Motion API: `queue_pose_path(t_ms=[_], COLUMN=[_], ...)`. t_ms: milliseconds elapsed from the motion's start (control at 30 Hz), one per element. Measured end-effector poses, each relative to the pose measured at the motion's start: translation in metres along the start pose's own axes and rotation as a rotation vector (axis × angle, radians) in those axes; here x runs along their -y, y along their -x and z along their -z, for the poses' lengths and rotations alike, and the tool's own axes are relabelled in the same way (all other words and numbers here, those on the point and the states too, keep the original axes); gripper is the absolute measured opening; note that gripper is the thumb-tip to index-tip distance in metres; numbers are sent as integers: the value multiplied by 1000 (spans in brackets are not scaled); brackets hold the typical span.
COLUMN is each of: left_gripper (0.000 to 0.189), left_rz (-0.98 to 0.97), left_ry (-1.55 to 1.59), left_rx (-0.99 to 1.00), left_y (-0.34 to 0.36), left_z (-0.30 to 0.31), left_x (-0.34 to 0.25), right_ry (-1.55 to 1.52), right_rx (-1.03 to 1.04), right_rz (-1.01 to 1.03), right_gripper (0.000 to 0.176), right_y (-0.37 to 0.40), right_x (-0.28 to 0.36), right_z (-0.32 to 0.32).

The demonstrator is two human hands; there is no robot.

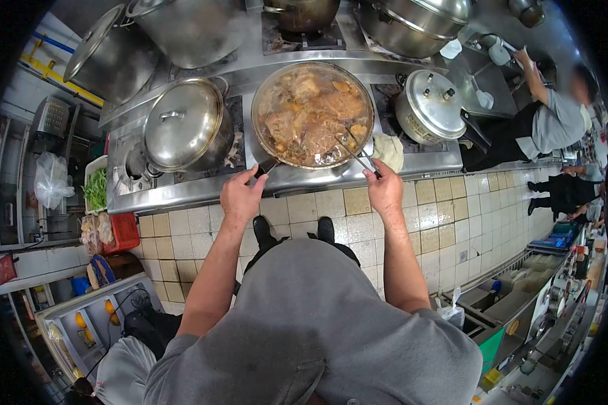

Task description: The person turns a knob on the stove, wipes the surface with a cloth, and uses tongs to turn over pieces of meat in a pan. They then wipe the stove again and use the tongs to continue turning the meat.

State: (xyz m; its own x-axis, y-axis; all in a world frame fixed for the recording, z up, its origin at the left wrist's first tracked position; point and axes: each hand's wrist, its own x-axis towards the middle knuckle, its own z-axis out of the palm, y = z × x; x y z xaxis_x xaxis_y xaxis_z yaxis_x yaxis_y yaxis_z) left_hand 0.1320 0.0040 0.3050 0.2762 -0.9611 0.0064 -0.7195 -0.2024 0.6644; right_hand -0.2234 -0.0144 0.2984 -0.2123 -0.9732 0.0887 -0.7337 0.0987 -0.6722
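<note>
A wide round pan [256, 116] on the stove is full of brown liquid with large pieces of meat and smaller chunks. My left hand [242, 193] is closed on the pan's dark handle [267, 167] at its near left side. My right hand [386, 187] grips metal tongs [359, 156], whose tips reach into the food at the pan's right. A pale cloth [389, 152] lies on the stove beside the pan, just beyond my right hand.
A lidded pot [184, 123] stands left of the pan, a pressure cooker [430, 106] right. Large pots [186, 30] line the back. A co-worker [554, 118] stands at the right. Below left are a red crate [122, 233] and green vegetables [96, 189].
</note>
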Motion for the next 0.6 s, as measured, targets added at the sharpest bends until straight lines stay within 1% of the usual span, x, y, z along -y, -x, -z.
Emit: queue_pose_path(t_ms=[233, 300, 433, 533, 600], left_gripper=[42, 42, 42, 41, 41], left_rz=[-31, -4, 15, 25, 12], left_ry=[8, 12, 10, 11, 4], left_rx=[-3, 2, 14, 5, 5], left_y=[1, 2, 1, 1, 1], left_z=[4, 5, 5, 2, 2], left_x=[-7, -9, -10, -5, -5], right_ry=[36, 59, 85, 114, 206], right_rx=[53, 101, 90, 144, 195], right_rz=[-37, -79, -24, -5, -10], right_gripper=[37, 36, 34, 33, 32], right_y=[1, 0, 2, 4, 6], right_x=[10, 13, 7, 10, 19], right_z=[6, 9, 6, 7, 8])
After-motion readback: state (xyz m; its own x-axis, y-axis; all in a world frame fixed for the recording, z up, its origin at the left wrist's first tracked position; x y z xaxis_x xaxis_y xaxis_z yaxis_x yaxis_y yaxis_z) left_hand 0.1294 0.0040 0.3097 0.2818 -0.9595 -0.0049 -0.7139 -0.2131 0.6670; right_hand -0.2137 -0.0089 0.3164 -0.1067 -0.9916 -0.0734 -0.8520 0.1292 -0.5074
